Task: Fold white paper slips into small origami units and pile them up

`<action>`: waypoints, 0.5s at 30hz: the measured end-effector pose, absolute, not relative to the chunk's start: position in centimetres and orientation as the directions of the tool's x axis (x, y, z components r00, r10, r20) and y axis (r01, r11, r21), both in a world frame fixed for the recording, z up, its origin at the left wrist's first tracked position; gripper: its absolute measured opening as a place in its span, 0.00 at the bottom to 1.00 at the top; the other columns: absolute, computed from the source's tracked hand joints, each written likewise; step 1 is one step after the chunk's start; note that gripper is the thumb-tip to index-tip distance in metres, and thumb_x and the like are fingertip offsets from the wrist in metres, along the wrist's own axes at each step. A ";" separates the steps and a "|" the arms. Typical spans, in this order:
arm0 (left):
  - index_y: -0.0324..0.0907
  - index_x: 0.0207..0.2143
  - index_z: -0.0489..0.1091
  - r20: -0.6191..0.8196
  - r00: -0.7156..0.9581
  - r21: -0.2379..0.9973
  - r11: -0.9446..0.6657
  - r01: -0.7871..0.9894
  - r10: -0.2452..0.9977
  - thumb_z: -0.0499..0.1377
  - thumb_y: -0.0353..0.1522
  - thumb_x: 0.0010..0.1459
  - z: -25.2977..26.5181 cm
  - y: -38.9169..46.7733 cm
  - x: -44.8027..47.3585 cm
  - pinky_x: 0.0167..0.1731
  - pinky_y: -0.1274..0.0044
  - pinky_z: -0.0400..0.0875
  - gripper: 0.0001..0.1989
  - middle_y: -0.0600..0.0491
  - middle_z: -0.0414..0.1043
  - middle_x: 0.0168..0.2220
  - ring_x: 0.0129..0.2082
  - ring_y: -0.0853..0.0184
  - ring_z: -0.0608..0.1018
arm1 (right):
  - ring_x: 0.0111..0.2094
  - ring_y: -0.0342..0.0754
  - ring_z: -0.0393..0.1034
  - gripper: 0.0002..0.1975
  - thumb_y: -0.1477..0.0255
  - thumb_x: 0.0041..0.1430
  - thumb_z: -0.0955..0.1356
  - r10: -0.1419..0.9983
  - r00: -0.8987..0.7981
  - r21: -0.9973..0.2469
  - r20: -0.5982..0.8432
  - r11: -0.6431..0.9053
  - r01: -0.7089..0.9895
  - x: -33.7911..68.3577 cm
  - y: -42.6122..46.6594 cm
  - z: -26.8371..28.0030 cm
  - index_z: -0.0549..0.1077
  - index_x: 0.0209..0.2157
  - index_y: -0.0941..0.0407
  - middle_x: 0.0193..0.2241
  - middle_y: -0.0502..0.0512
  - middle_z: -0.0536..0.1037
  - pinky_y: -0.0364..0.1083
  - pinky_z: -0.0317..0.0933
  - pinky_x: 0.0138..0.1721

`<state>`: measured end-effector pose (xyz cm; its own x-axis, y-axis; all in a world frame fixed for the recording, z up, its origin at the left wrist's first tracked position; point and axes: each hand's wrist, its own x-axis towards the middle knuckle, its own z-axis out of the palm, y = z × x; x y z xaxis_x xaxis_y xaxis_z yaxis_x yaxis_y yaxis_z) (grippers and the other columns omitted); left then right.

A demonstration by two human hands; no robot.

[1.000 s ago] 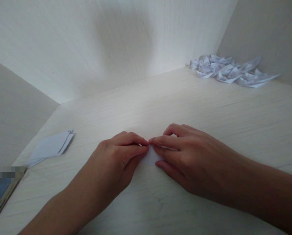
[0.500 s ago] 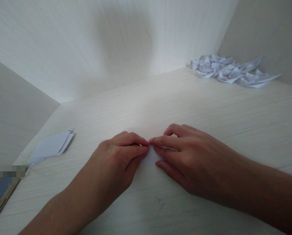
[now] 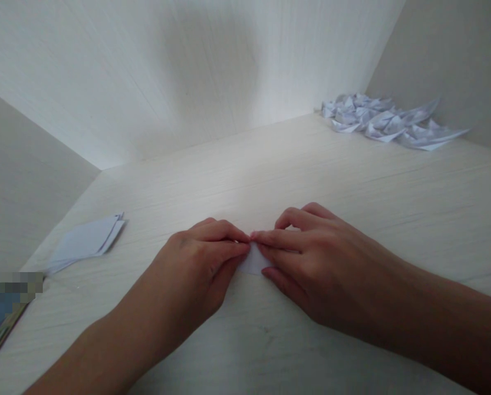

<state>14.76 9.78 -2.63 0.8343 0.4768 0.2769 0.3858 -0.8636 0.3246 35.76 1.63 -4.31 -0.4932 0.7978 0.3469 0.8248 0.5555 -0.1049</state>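
A small piece of white paper (image 3: 255, 262) lies on the pale wood-grain surface between my two hands, mostly covered by the fingers. My left hand (image 3: 202, 260) has its fingers pressed together on the paper's left side and top. From the right, my right hand (image 3: 305, 255) grips the paper, its index fingertip at the upper corner and its thumb along the lower right edge. The fingertips of both hands meet at the top of the paper. Its folds are hidden under the fingers.
Several folded white paper shapes (image 3: 387, 123) are heaped in the far right corner against the wall. A stack of white paper sheets (image 3: 84, 241) lies at left. At the lower left edge is a partly blurred-out flat object (image 3: 6, 318). Pale panels (image 3: 117, 82) enclose the surface.
Both hands keep nearly the same hold on the paper. The camera view has shifted slightly.
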 end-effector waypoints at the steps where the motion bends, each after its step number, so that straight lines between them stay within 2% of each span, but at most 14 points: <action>1: 0.45 0.42 0.82 0.279 0.834 0.324 -0.865 0.384 0.475 0.62 0.24 0.63 -2.6 9.8 14.8 0.43 0.79 0.78 0.11 0.56 0.83 0.42 0.38 0.71 0.83 | 0.39 0.53 0.72 0.12 0.71 0.70 0.66 0.798 -0.493 -0.100 0.346 0.554 0.827 35.7 1.6 -4.3 0.82 0.45 0.55 0.40 0.59 0.85 0.54 0.63 0.47; 4: 0.44 0.41 0.82 0.284 0.838 0.320 -0.869 0.376 0.467 0.61 0.24 0.62 -2.6 9.8 14.9 0.42 0.80 0.78 0.11 0.55 0.83 0.42 0.38 0.70 0.83 | 0.40 0.53 0.72 0.13 0.71 0.71 0.65 0.794 -0.499 -0.076 0.347 0.554 0.829 35.6 1.6 -4.2 0.83 0.42 0.55 0.38 0.58 0.85 0.57 0.61 0.53; 8: 0.42 0.40 0.83 0.277 0.847 0.292 -0.880 0.375 0.453 0.61 0.23 0.63 -2.5 9.7 15.1 0.42 0.78 0.79 0.11 0.53 0.83 0.41 0.38 0.69 0.82 | 0.39 0.52 0.71 0.12 0.72 0.71 0.65 0.778 -0.533 -0.024 0.333 0.572 0.820 35.6 1.7 -4.1 0.82 0.39 0.54 0.36 0.54 0.84 0.62 0.52 0.62; 15: 0.39 0.40 0.82 0.263 0.860 0.207 -0.896 0.393 0.438 0.58 0.22 0.64 -2.6 8.8 15.4 0.43 0.71 0.80 0.12 0.48 0.83 0.41 0.39 0.63 0.81 | 0.41 0.53 0.73 0.12 0.69 0.71 0.66 0.777 -0.534 0.000 0.333 0.567 0.824 35.7 1.8 -4.3 0.82 0.38 0.54 0.38 0.53 0.85 0.65 0.47 0.66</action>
